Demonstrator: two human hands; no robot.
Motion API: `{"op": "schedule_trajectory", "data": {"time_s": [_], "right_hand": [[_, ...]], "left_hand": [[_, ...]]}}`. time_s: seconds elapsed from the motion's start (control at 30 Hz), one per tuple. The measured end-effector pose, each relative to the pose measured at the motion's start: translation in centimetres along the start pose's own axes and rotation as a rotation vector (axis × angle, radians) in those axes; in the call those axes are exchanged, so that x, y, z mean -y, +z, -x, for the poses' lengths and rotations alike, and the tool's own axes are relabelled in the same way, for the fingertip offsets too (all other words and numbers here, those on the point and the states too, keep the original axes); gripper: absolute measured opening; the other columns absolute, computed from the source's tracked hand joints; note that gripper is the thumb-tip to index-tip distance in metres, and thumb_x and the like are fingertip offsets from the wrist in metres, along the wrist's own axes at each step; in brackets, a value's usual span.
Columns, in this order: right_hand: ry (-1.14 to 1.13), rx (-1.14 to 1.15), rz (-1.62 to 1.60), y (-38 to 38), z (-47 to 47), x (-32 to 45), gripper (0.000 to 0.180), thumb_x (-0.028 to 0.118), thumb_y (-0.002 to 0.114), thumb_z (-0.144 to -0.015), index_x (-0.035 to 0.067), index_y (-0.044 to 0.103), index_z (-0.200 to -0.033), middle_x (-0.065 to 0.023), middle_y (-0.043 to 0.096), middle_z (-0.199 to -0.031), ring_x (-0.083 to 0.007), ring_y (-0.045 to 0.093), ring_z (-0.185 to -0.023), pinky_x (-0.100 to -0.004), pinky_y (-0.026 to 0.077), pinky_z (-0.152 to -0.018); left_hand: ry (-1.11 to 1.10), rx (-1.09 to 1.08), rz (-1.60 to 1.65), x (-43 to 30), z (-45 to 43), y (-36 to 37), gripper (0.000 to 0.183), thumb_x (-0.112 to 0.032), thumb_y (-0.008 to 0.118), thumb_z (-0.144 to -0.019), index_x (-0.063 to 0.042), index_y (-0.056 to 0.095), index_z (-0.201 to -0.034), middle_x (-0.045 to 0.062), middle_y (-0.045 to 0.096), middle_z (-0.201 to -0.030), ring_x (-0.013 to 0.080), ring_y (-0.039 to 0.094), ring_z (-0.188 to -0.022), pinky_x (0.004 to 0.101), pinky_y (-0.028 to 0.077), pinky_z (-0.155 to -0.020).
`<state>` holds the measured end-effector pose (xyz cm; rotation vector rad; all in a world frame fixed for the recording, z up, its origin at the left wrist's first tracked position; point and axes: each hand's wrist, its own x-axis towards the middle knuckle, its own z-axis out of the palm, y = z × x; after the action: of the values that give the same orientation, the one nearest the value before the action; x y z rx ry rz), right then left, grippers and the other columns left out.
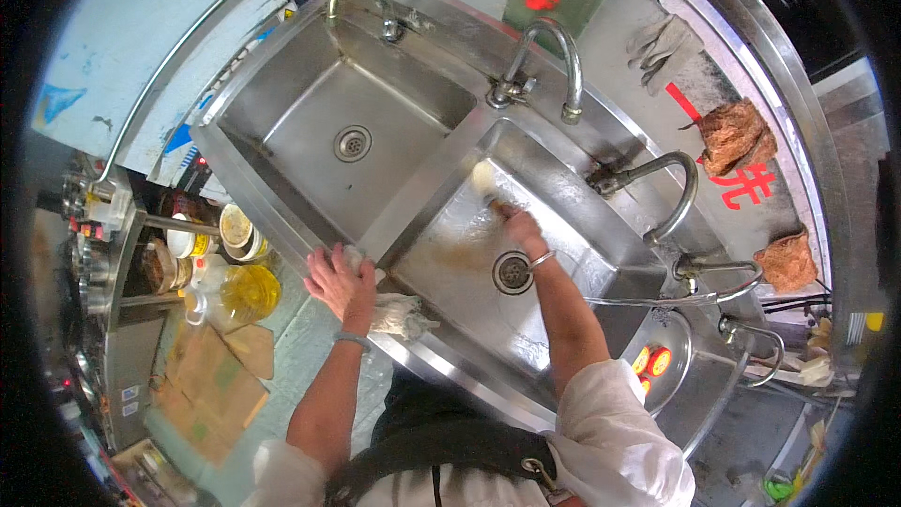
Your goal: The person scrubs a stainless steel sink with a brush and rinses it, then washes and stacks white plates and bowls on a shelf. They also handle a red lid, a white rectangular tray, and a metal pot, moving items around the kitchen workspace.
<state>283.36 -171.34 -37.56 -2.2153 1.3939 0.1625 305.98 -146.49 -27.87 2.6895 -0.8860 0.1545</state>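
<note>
My right hand reaches into the wet middle basin of a stainless steel sink. It grips the dark handle of a brush, whose pale head is against the basin's bottom near the far-left corner. Below the hand lies a round drain, with a brownish smear to its left. My left hand rests with spread fingers on the front rim by the divider, over a whitish cloth; whether it grips the cloth is hidden. The left basin holds only its drain and a little speck.
Several curved faucets line the back edge. Behind them lie grey gloves and brown cloths. A round metal bowl with red-lidded containers is at right. Left stands a shelf with tubs and a jug of yellow liquid; cardboard covers the floor.
</note>
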Motion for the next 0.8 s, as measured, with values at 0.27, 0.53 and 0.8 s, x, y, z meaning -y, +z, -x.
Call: {"op": "schedule_trajectory", "data": {"time_s": [0.27,0.53,0.8], "right_hand": [[-0.579,0.033,0.412,-1.1,9.4,1.1,0.018,0.015,0.047,-0.079,0.008,0.064,-0.083,-0.0175,0.062,-0.069,-0.0292,0.061,-0.058,-0.0406,0.043,-0.045],[-0.382,0.255,0.156,4.2,17.5,6.1,0.025,0.013,0.047,-0.081,0.012,0.058,-0.103,-0.0158,0.059,-0.071,-0.0344,0.063,-0.066,-0.0440,0.049,-0.051],[0.130,-0.009,-0.034,3.9,20.2,0.4,0.036,0.018,0.045,-0.086,0.016,0.046,-0.121,-0.0209,0.060,-0.085,-0.0389,0.061,-0.069,-0.0506,0.048,-0.062]], "left_hand": [[0.031,-0.015,0.031,0.2,0.1,0.0,0.054,-0.030,0.063,-0.070,-0.010,0.050,-0.119,0.014,0.038,-0.129,0.0326,0.026,-0.129,0.0551,0.014,-0.102],[0.027,-0.035,0.025,0.0,0.1,0.1,0.053,-0.030,0.064,-0.069,-0.012,0.051,-0.117,0.014,0.039,-0.128,0.0325,0.027,-0.128,0.0544,0.014,-0.103],[0.041,-0.043,-0.010,0.1,0.2,0.4,0.053,-0.032,0.064,-0.070,-0.013,0.050,-0.118,0.013,0.038,-0.130,0.0321,0.028,-0.128,0.0548,0.015,-0.103]]}}
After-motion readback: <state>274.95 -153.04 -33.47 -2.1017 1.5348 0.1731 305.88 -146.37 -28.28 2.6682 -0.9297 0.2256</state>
